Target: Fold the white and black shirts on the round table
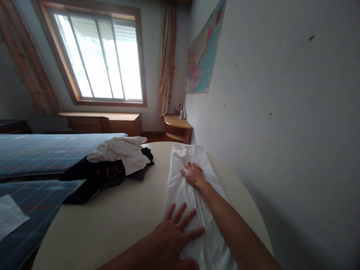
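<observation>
A long white garment (180, 191), which looks like folded trousers, lies lengthwise on the round cream table (135, 225). A seam runs down its middle. My left hand (174, 240) rests on the near part of the cloth, fingers spread and the palm down. Farther along, my right hand (193, 174) lies flat on the far part of the garment, its fingers a little apart. Neither hand grips anything. The near end of the garment runs out of the picture at the bottom.
To the left, a heap of dark clothes (95, 172) with a white cloth (126, 150) on top overlaps the table edge. Beds with blue checked covers (50, 153) stand beyond it. A wall (281, 150) rises close on the right; a corner shelf (177, 122) stands behind.
</observation>
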Available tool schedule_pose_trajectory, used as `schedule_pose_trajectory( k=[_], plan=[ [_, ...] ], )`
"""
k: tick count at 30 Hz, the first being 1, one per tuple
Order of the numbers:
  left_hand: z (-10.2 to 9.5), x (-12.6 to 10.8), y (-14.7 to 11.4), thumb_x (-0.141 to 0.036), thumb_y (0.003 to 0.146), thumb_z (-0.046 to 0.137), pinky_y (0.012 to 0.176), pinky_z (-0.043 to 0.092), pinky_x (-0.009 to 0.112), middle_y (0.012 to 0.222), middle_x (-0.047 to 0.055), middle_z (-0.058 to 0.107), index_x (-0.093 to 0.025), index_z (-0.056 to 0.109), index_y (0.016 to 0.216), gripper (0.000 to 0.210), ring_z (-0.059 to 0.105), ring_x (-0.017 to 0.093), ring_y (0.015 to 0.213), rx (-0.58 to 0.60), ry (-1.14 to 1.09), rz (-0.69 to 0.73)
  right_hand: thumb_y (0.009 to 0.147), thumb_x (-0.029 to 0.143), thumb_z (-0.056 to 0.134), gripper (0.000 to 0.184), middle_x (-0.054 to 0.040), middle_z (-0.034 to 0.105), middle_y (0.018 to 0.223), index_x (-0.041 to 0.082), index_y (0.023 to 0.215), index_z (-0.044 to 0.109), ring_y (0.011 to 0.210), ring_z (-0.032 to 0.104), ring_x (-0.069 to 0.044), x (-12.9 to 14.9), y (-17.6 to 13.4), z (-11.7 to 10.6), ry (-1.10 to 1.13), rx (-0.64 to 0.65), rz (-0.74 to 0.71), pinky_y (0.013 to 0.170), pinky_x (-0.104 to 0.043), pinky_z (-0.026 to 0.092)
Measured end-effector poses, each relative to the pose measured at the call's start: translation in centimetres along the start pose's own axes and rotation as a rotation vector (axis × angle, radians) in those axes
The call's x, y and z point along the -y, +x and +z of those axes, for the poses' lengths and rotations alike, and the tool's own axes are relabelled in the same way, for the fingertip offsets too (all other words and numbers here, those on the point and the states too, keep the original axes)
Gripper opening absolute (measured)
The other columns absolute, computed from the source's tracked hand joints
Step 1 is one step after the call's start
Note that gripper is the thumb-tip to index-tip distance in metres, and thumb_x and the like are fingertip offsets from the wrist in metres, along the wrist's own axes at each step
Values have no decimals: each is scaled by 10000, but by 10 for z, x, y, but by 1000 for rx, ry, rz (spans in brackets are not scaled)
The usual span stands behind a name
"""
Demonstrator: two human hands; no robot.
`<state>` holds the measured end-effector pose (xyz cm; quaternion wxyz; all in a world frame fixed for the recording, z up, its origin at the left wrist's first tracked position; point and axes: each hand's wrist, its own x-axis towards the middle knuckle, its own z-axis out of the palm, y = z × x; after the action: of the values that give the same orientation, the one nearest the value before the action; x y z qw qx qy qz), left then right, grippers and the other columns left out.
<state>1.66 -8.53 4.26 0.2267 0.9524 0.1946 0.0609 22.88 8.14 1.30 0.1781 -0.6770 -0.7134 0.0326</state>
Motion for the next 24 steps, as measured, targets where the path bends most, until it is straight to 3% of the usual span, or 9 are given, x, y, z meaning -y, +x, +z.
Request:
schedule_pose_trajectory(
  k=[2, 4, 7, 9, 12, 16, 21, 24],
  plan=[
    [-2, -4, -2, -697, 874, 490, 1096, 107, 749, 1641, 69, 105, -408, 301, 1509, 723, 80, 461, 1464, 25, -2, 24, 935, 552, 448, 570, -103, 428, 1513, 254, 1417, 505, 1401, 327, -284, 0, -10, -2, -16, 38, -11, 1138, -457, 211],
    [-6, -11, -4, -652, 887, 517, 1091, 199, 724, 1622, 55, 220, -423, 366, 1476, 650, 188, 457, 1450, 45, -11, 64, 920, 572, 463, 593, -101, 423, 1516, 264, 1426, 495, 1402, 324, -294, 3, -22, -5, -25, 53, -30, 1137, -462, 211],
    [-14, -16, -4, -500, 939, 529, 1063, 411, 506, 1394, 60, 566, -363, 434, 1445, 532, 521, 311, 1273, -23, -87, 76, 883, 591, 514, 623, -115, 446, 1495, 268, 1416, 506, 1380, 346, -316, 8, -44, -13, -25, 76, -68, 1119, -479, 236],
    [-15, -9, -1, -387, 959, 510, 1038, 448, 401, 1271, 64, 642, -296, 494, 1397, 447, 595, 231, 1156, -153, -98, 12, 856, 605, 548, 636, -123, 466, 1475, 271, 1397, 527, 1352, 376, -333, 11, -56, -18, -28, 100, -92, 1093, -494, 270],
    [-8, 14, 5, -324, 936, 522, 1146, 327, 473, 1463, 88, 495, -242, 504, 1386, 458, 429, 274, 1357, -286, 34, -114, 857, 607, 540, 605, -114, 515, 1427, 270, 1360, 555, 1296, 434, -328, 12, -59, -24, -31, 117, -100, 1052, -490, 321],
    [2, 37, 9, -442, 912, 551, 1190, 199, 559, 1624, 86, 206, -260, 348, 1508, 656, 138, 346, 1491, -217, 120, -192, 910, 590, 457, 566, -93, 576, 1360, 277, 1375, 525, 1257, 488, -300, 14, -34, -26, 14, 102, -3, 1024, -470, 360],
    [-4, 32, 5, -488, 895, 558, 1186, 162, 600, 1624, 54, 200, -326, 324, 1517, 683, 101, 368, 1489, -129, 110, -194, 931, 602, 402, 598, -70, 610, 1340, 318, 1457, 421, 1264, 517, -294, 18, 18, -18, 125, 116, 113, 1032, -471, 369],
    [-5, 31, 4, -479, 876, 583, 1185, 162, 603, 1626, 49, 192, -337, 301, 1523, 720, 121, 366, 1487, -132, 101, -180, 937, 598, 384, 590, -67, 639, 1309, 306, 1445, 455, 1237, 547, -287, 18, 47, -9, 159, 107, 171, 1024, -453, 391]
  ],
)
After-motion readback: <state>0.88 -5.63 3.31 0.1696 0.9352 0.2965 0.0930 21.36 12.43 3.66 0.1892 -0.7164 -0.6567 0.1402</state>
